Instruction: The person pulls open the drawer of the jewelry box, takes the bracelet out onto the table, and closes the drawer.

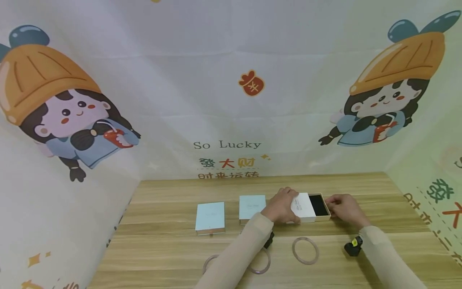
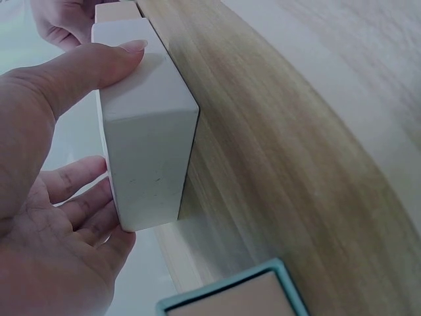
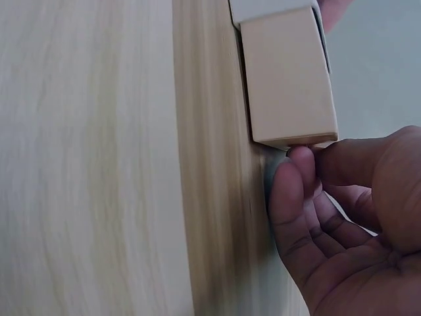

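Observation:
A white slide-out box (image 1: 303,208) lies on the wooden table, its white outer sleeve (image 2: 146,171) gripped by my left hand (image 1: 282,206), thumb on one side and fingers on the other. From the sleeve's right end a tan drawer (image 3: 289,79) with a black lining (image 1: 319,204) sticks partway out. My right hand (image 1: 347,209) pinches at the outer end of that drawer; the small part between the fingertips is mostly hidden. Nearer the front lie three translucent pinkish bangles: a right one (image 1: 305,251), a middle one (image 1: 260,273) and a left one (image 1: 208,263), the last two partly covered by my left forearm.
Two pale blue boxes stand left of the white box: a left box (image 1: 210,217) with a small tab at its front, and a nearer box (image 1: 252,206) close beside my left hand. A printed cloth (image 1: 231,92) walls the table's back and sides.

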Tool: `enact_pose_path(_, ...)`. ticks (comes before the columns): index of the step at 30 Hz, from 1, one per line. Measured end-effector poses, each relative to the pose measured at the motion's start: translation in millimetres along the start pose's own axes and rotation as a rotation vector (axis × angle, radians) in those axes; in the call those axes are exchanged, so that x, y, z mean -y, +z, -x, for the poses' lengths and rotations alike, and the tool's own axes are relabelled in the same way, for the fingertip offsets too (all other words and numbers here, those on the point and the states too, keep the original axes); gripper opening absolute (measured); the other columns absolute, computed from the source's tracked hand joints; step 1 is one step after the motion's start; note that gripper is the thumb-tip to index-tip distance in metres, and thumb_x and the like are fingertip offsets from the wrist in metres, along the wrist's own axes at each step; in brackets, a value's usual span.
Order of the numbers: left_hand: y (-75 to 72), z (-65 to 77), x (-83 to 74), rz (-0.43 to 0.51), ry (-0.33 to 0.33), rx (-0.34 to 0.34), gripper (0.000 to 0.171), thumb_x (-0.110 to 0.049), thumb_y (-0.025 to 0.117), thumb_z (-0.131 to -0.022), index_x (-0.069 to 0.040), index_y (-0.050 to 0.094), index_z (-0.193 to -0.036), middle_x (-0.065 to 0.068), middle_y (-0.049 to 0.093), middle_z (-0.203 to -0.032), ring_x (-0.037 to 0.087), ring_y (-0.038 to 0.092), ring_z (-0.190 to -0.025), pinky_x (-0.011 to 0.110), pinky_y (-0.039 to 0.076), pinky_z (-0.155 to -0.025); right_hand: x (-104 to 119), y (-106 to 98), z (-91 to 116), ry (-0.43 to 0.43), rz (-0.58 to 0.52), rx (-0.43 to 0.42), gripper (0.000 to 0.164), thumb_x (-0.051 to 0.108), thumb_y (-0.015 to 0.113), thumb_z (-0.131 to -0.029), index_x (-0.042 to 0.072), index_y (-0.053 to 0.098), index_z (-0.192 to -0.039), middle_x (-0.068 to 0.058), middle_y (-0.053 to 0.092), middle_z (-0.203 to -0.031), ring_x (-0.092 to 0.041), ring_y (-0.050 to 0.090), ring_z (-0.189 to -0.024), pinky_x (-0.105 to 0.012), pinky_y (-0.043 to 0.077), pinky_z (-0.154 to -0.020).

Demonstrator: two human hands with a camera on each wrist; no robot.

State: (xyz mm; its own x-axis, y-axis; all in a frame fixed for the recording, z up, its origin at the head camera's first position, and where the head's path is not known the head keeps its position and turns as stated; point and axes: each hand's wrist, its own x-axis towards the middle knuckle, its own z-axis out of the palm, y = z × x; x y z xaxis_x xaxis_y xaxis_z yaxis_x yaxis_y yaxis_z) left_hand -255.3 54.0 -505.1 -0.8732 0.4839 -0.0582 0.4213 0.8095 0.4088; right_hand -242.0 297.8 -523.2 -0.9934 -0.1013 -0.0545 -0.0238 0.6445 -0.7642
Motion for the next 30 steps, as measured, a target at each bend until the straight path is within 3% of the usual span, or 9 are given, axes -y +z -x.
enact_pose_path(6, -1.6, 0.1, -1.6, 0.006, -0.004, -0.001, 0.093, -0.037, 0.094, -0.072, -0.017, 0.05, -0.151, -0.005, 0.052, -0.149, 0.011, 0.047, -0.133, 0.021, 0.043, -0.108, 7, 9, -2, -0.006, -0.009, -0.003, 0.021, 0.002, 0.057, -0.098, -0.014, 0.069, -0.105, -0.02, 0.075, -0.087, -0.012, 0.066, -0.065, -0.025, 0.058, -0.059)
enact_pose_path(19, 0.7, -1.2, -0.1, 0.0, 0.0, -0.007, 0.092, -0.037, 0.094, -0.072, -0.017, 0.05, -0.15, -0.005, 0.053, -0.146, 0.01, 0.048, -0.13, 0.02, 0.044, -0.104, 21, 27, -4, -0.04, -0.108, 0.046, 0.019, 0.0, 0.058, -0.098, -0.014, 0.069, -0.103, -0.013, 0.073, -0.082, -0.013, 0.066, -0.069, -0.026, 0.059, -0.061)
enact_pose_path(30, -0.6, 2.7, 1.4, 0.026, 0.001, 0.007, 0.091, -0.036, 0.093, -0.075, -0.016, 0.048, -0.152, -0.003, 0.052, -0.146, 0.011, 0.047, -0.13, 0.021, 0.045, -0.102, 24, 30, -5, -0.05, -0.08, 0.077, 0.016, 0.001, 0.058, -0.098, -0.011, 0.068, -0.103, -0.01, 0.072, -0.083, -0.012, 0.065, -0.072, -0.025, 0.058, -0.062)
